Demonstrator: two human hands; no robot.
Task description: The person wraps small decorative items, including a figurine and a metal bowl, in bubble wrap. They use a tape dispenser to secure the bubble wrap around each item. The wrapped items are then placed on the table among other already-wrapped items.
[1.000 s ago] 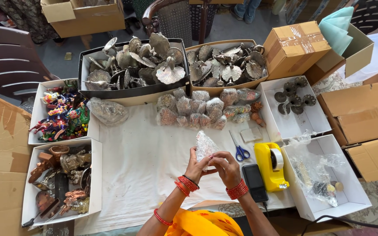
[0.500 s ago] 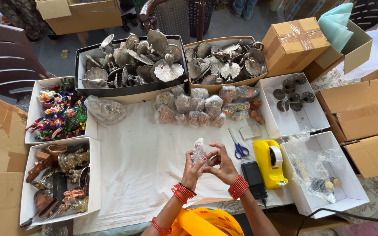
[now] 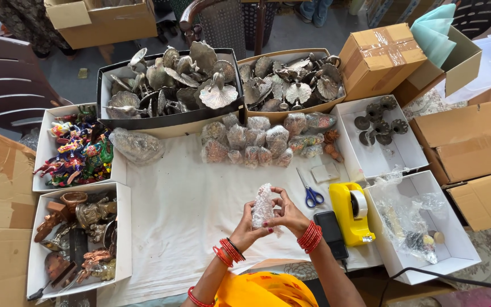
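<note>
Crinkled clear plastic wraps the small bundle (image 3: 262,207) that both hands hold up over the white cloth of the table (image 3: 183,227), near the person's body and just left of the blue-handled scissors (image 3: 312,196). The left hand (image 3: 249,230) cups the bundle from below and behind, fingers closed around its lower half; the right hand (image 3: 287,211) pinches its upper right edge with thumb and fingertips, so both hands are closed on the wrapped piece. What lies inside cannot be made out clearly (it looks pale and lumpy through the film).

Judging by its size and the easy two-hand hold, the bundle seems light, though the film is likely slippery and soft, so a grip around the firm middle would serve better than one on the loose plastic ends. The contents may be fragile, so gentle pressure seems wise.

Farther off lies a row of similar wrapped bundles (image 3: 257,139). Beyond them stand two trays of grey metal pieces (image 3: 171,79). A yellow tape dispenser (image 3: 350,213) and a dark phone (image 3: 332,233) sit to the right.
</note>
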